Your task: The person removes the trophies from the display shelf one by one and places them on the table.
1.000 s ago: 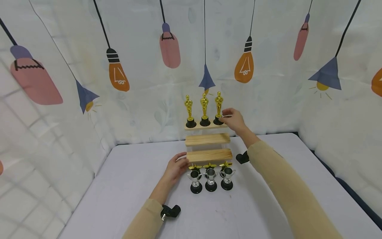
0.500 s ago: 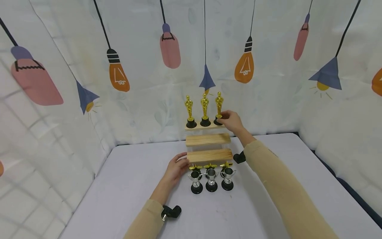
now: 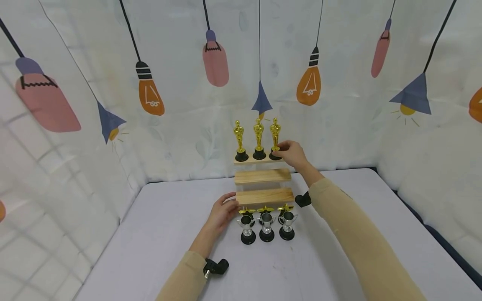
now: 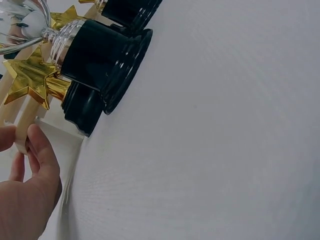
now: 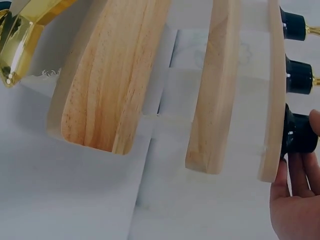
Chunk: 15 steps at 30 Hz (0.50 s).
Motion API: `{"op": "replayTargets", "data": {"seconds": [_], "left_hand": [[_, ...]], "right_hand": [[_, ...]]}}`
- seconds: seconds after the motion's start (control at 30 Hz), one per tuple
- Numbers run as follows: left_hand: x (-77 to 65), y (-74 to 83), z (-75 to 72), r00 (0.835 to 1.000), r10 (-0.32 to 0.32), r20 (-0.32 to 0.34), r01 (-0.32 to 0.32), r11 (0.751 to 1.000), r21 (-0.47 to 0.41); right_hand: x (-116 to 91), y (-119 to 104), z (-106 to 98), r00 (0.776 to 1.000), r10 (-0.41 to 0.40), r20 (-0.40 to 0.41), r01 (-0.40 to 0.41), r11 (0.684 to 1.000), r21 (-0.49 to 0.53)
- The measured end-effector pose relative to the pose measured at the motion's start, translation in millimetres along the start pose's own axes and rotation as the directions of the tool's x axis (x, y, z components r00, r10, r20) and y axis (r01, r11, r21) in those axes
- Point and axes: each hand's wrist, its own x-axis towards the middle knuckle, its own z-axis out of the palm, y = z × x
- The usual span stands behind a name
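A gold figure trophy (image 3: 275, 132) with a black base stands at the right end of the top wooden shelf (image 3: 249, 162). My right hand (image 3: 293, 154) holds it low down, with thumb and fingers about its base (image 5: 302, 133) in the right wrist view. Two matching figure trophies (image 3: 258, 136) stand to its left on that shelf. Lower down, my left hand (image 3: 221, 212) grips the left end of the bottom wooden shelf (image 3: 265, 196); the left wrist view has thumb and fingers pinching the board end (image 4: 22, 131). Between those two boards lies the bare middle shelf (image 3: 262, 176).
Three silver cup trophies (image 3: 266, 225) stand on the white table (image 3: 169, 234) in front of the rack. Right behind them are three gold star trophies (image 3: 247, 211), partly hidden. A lamp-patterned cloth (image 3: 180, 138) hangs behind the table.
My right hand has moved a little left and down and now holds the right-hand figure trophy's base. That trophy has shifted slightly. My left hand has stayed on the bottom shelf.
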Motion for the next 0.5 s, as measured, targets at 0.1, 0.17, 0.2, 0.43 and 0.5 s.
{"op": "replayTargets", "data": {"seconds": [0.1, 0.17, 0.2, 0.43, 0.5], "left_hand": [[0.1, 1.1, 0.1, 1.0, -0.006, -0.002, 0.006, 1.0, 0.002], [0.1, 1.3, -0.1, 1.0, -0.011, -0.003, 0.011, 1.0, 0.004], [0.3, 1.2, -0.2, 1.0, -0.014, -0.004, 0.014, 1.0, 0.002], [0.9, 0.5, 0.1, 1.0, -0.013, -0.013, 0.014, 1.0, 0.008], [0.5, 0.5, 0.5, 1.0, -0.007, -0.012, 0.008, 1.0, 0.01]], "right_hand": [[-1, -2, -1, 1.0, -0.003, 0.011, 0.003, 1.0, -0.002], [-3, -4, -2, 1.0, -0.002, 0.012, 0.002, 1.0, -0.004], [-4, -4, -2, 1.0, -0.002, 0.011, 0.002, 1.0, -0.003], [-10, -7, -3, 1.0, -0.014, -0.002, 0.014, 1.0, 0.02], [-12, -7, -3, 1.0, -0.022, -0.005, 0.022, 0.999, 0.027]]}}
